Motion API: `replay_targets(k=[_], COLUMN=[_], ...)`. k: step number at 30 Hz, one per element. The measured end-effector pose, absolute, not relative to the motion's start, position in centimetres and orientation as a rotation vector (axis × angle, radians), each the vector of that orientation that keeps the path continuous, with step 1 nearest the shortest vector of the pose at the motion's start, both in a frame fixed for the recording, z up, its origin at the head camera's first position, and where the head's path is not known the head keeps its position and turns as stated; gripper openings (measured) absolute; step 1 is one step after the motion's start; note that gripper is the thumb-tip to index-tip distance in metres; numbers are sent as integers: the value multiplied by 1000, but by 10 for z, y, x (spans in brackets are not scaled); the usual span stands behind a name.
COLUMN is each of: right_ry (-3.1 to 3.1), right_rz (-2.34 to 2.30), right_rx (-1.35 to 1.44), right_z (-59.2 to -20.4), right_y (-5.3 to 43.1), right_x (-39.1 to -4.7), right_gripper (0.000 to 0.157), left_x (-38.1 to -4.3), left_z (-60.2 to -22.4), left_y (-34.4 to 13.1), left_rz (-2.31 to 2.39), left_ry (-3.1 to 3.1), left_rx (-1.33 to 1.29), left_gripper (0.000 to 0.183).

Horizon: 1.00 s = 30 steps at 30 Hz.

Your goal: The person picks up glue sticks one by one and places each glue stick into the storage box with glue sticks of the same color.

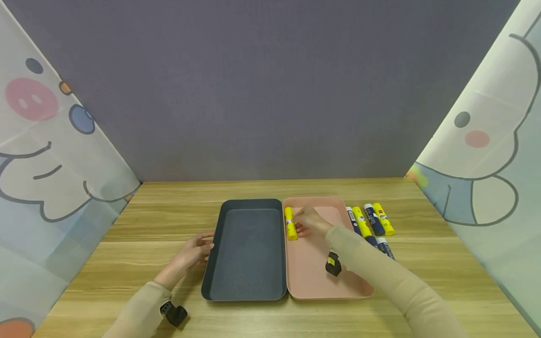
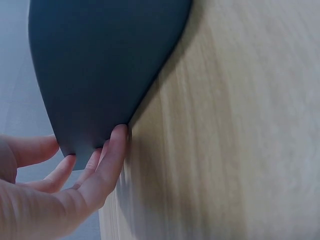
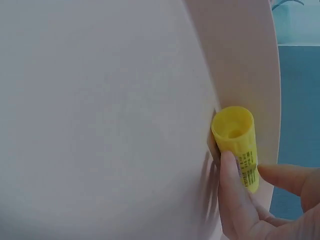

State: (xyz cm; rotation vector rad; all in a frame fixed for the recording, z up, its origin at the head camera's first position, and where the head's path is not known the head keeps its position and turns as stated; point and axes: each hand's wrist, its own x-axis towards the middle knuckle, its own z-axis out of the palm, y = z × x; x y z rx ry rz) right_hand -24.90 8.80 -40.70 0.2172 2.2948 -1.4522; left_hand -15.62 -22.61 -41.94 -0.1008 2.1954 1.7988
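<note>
In the head view, a yellow glue stick [image 1: 290, 224] lies along the left wall of the pink tray [image 1: 313, 281]. My right hand [image 1: 310, 219] pinches it between thumb and fingers; the right wrist view shows the hollow end of the glue stick [image 3: 234, 131] close to the tray's wall. On the other side, my left hand [image 1: 195, 251] rests its fingertips against the outer left wall of the dark grey tray [image 1: 249, 258]. Up close in the left wrist view, the fingers [image 2: 107, 170] are extended along that wall, with the thumb at its rim.
Right of the pink tray, several yellow glue sticks [image 1: 383, 219] and navy glue sticks [image 1: 374, 219] lie on the wooden table [image 1: 160, 211]. Both trays stand side by side. A grey panel [image 1: 270, 94] rises behind, with patterned cloth at both sides.
</note>
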Motion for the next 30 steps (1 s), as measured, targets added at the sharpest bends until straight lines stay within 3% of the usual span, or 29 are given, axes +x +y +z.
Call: replay_targets(k=[10, 30], right_ry=[2486, 2512], right_rz=[-1283, -1204], right_rx=[-1, -128], right_z=[-404, -376], right_y=[101, 135], right_x=[-247, -231], right_gripper=[25, 30], left_x=[-156, -156], left_z=[-420, -420], left_y=[-226, -226], left_rz=[1807, 1811], left_ry=[2192, 2188], left_rx=[-129, -102], left_gripper=[42, 43])
